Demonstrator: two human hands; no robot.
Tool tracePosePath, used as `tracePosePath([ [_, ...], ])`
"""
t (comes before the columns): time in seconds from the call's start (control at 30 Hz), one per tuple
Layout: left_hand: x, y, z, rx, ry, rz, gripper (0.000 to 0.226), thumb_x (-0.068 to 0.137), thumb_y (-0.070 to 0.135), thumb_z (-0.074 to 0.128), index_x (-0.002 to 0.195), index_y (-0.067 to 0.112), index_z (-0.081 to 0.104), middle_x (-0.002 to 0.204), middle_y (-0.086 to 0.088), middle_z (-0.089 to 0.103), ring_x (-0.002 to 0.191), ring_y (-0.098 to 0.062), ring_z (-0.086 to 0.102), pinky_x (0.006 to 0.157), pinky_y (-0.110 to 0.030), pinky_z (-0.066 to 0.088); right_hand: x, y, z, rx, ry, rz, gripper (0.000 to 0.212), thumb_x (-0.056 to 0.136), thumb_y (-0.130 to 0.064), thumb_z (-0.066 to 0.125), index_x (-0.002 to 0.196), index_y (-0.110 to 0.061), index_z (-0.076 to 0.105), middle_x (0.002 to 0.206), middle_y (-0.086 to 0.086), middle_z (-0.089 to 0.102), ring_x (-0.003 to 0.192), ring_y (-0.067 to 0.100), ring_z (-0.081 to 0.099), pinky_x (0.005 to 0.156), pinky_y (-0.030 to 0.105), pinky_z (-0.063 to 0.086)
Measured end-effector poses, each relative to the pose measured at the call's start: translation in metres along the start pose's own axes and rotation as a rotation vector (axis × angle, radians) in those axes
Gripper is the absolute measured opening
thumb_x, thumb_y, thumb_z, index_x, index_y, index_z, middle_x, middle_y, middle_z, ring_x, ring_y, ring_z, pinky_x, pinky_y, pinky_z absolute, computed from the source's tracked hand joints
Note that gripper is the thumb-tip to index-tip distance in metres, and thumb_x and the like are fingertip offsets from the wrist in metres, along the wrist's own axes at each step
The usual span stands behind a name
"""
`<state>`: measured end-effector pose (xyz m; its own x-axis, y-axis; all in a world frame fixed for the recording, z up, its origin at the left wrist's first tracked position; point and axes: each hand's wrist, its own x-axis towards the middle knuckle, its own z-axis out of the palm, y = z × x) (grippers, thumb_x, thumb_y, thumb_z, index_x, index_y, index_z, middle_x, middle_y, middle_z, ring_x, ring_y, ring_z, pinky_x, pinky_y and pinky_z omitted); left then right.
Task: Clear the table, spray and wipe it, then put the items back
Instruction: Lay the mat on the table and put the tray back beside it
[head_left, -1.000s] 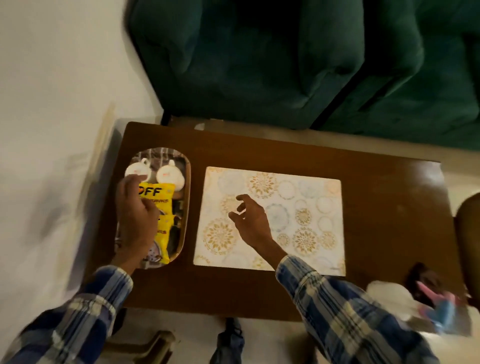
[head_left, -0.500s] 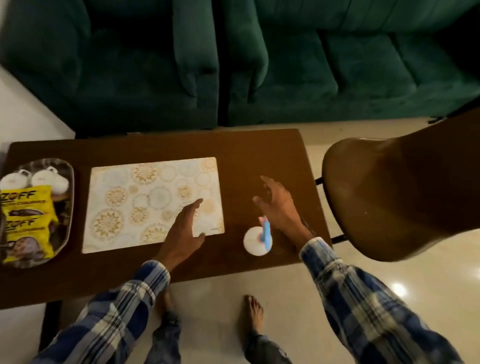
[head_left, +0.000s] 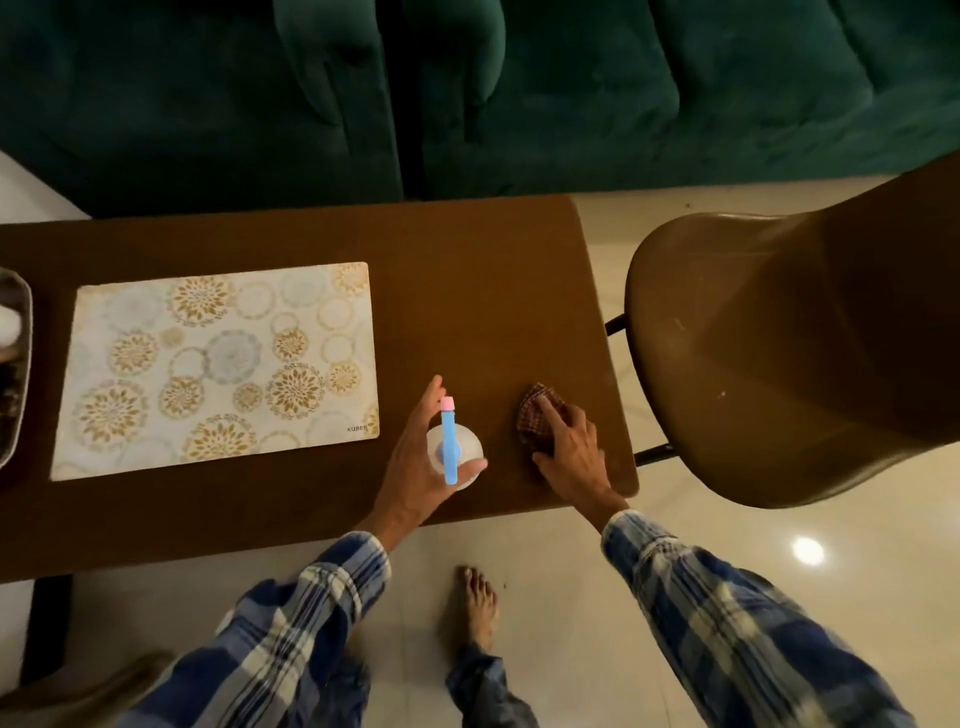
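Note:
A clear spray bottle (head_left: 464, 446) with a blue trigger and pink nozzle stands on the brown table (head_left: 467, 291) near its front right. My left hand (head_left: 413, 465) cups it from the left, thumb against its right side. A small dark checked cloth (head_left: 531, 413) lies to the right of the bottle, near the table's right edge. My right hand (head_left: 569, 447) rests on it with the fingers pressing down. A patterned placemat (head_left: 218, 369) lies flat at the table's middle left. A tray (head_left: 13, 364) with white items shows at the far left edge, mostly cut off.
A brown moulded chair (head_left: 779, 353) stands close to the table's right end. A dark green sofa (head_left: 519, 93) runs along the far side. My bare foot (head_left: 475, 603) is on the pale tiled floor below the table's front edge.
The view swung right from the tray. My left hand left the tray and placemat and closed around the spray bottle. My right hand moved onto the checked cloth.

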<state>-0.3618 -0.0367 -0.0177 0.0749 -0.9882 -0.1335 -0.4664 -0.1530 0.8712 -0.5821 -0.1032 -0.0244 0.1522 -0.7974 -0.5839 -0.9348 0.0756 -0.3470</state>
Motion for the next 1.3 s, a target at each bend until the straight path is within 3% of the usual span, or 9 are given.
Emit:
tracePosePath([
  [0.1, 0.007, 0.003, 0.018, 0.014, 0.113, 0.038, 0.089, 0.083, 0.051, 0.073, 0.153, 0.024, 0.025, 0.152, 0.003, 0.043, 0.128, -0.009, 0.054, 0.095, -0.021, 0.052, 0.009, 0.007, 0.014, -0.125, 0.113, -0.033, 0.070, 0.095, -0.017, 0.056, 0.157, -0.036, 0.029, 0.157, 0.009, 0.023, 0.134, 0.039, 0.031, 0.102, 0.058, 0.047],
  [0.27, 0.011, 0.007, 0.028, -0.009, 0.268, 0.038, 0.038, 0.095, 0.031, 0.065, 0.127, 0.022, 0.048, 0.106, 0.002, 0.069, 0.089, -0.015, 0.070, 0.081, -0.016, 0.057, 0.018, 0.013, 0.012, -0.168, 0.175, -0.101, 0.051, 0.101, -0.013, 0.053, 0.150, -0.027, 0.047, 0.147, 0.010, 0.036, 0.124, 0.036, 0.041, 0.093, 0.051, 0.055],
  [0.47, 0.007, 0.003, 0.014, -0.069, 0.326, -0.019, 0.040, 0.096, 0.045, 0.055, 0.126, 0.021, 0.047, 0.105, 0.000, 0.068, 0.089, -0.017, 0.071, 0.082, -0.019, 0.058, 0.015, -0.004, 0.002, -0.007, 0.283, -0.169, 0.047, 0.096, -0.004, 0.053, 0.140, -0.020, 0.060, 0.127, 0.009, 0.047, 0.108, 0.027, 0.046, 0.086, 0.043, 0.054],
  [0.63, -0.019, 0.015, -0.031, -0.095, 0.434, -0.041, 0.029, 0.098, 0.025, 0.061, 0.123, 0.013, 0.051, 0.102, -0.005, 0.069, 0.088, -0.018, 0.072, 0.084, -0.017, 0.056, -0.015, -0.055, -0.010, 0.044, 0.299, -0.283, 0.046, 0.095, -0.003, 0.054, 0.139, -0.017, 0.061, 0.119, 0.008, 0.050, 0.102, 0.025, 0.048, 0.079, 0.039, 0.053],
  [0.73, -0.047, 0.022, -0.073, -0.090, 0.513, -0.038, 0.028, 0.099, 0.024, 0.060, 0.122, 0.011, 0.052, 0.087, -0.003, 0.071, 0.080, -0.015, 0.072, 0.081, -0.018, 0.056, -0.037, -0.095, -0.012, 0.061, 0.290, -0.348, 0.050, 0.092, -0.001, 0.055, 0.138, -0.018, 0.062, 0.119, 0.008, 0.051, 0.104, 0.026, 0.050, 0.076, 0.034, 0.049],
  [0.83, -0.092, 0.018, -0.124, -0.101, 0.616, -0.098, 0.025, 0.099, 0.025, 0.060, 0.122, 0.016, 0.053, 0.079, -0.001, 0.069, 0.076, -0.015, 0.070, 0.077, -0.020, 0.055, -0.066, -0.145, -0.004, 0.047, 0.264, -0.437, 0.052, 0.090, 0.001, 0.057, 0.138, -0.019, 0.063, 0.124, 0.009, 0.053, 0.107, 0.029, 0.053, 0.080, 0.043, 0.055],
  [1.1, -0.242, -0.025, -0.248, -0.019, 0.900, -0.227, 0.027, 0.099, 0.035, 0.058, 0.119, 0.017, 0.056, 0.087, 0.003, 0.070, 0.081, -0.006, 0.069, 0.077, -0.017, 0.055, -0.148, -0.300, 0.069, 0.124, 0.139, -0.691, 0.054, 0.085, 0.009, 0.057, 0.132, -0.015, 0.067, 0.120, 0.008, 0.057, 0.101, 0.030, 0.059, 0.075, 0.045, 0.061],
  [1.2, -0.307, -0.048, -0.288, -0.018, 1.035, -0.324, 0.032, 0.096, 0.050, 0.050, 0.116, 0.026, 0.054, 0.087, -0.001, 0.071, 0.083, -0.012, 0.070, 0.080, -0.028, 0.057, -0.188, -0.361, 0.117, 0.148, -0.013, -0.804, 0.053, 0.089, 0.002, 0.055, 0.132, -0.025, 0.067, 0.122, 0.005, 0.058, 0.101, 0.029, 0.061, 0.077, 0.046, 0.062],
  [1.3, -0.373, -0.066, -0.321, -0.048, 1.180, -0.384, 0.030, 0.096, 0.044, 0.055, 0.118, 0.024, 0.055, 0.091, -0.006, 0.072, 0.085, -0.021, 0.071, 0.083, -0.037, 0.057, -0.230, -0.418, 0.169, 0.115, -0.109, -0.861, 0.054, 0.089, 0.003, 0.059, 0.133, -0.027, 0.066, 0.119, -0.001, 0.054, 0.099, 0.027, 0.061, 0.079, 0.044, 0.061],
])
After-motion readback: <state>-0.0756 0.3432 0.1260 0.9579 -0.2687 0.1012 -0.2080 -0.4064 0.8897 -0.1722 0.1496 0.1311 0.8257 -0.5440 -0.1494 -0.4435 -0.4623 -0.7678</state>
